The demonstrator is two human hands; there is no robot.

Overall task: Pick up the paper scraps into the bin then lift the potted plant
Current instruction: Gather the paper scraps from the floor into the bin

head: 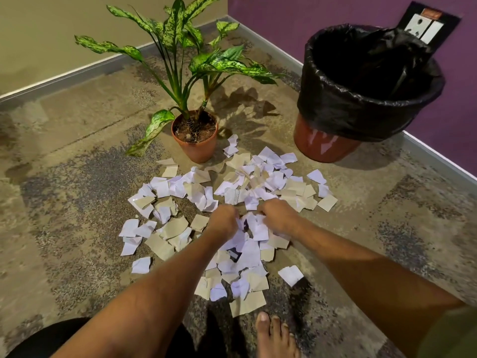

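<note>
Floor (77,177): mottled carpet running into the far corner where a beige wall meets a purple wall; everything here stands or lies on it.
Bin (325,143): far right, against the purple wall; a terracotta-coloured tub lined with a black bag (356,109) folded over its rim, mouth open, well apart from both my hands.
Potted plant (196,146): far centre, upright in a small terracotta-coloured pot, long speckled green leaves spreading left and right; just beyond the far edge of the paper.
Paper scraps (178,228): a wide scatter of white and tan torn pieces in the middle of the floor, from the plant's pot down to near my foot, thickest under and around my hands.
Arms: both bare forearms reach forward from the near edge and meet over the middle of the scatter.
Left hand (223,218): knuckles up, fingers curled down narrow into the scraps, gathering them.
Right hand (277,215): close beside the left, fingers curled around white scraps bunched between the two hands.
Foot (276,337): bare, near centre, just short of the nearest tan scrap.
</note>
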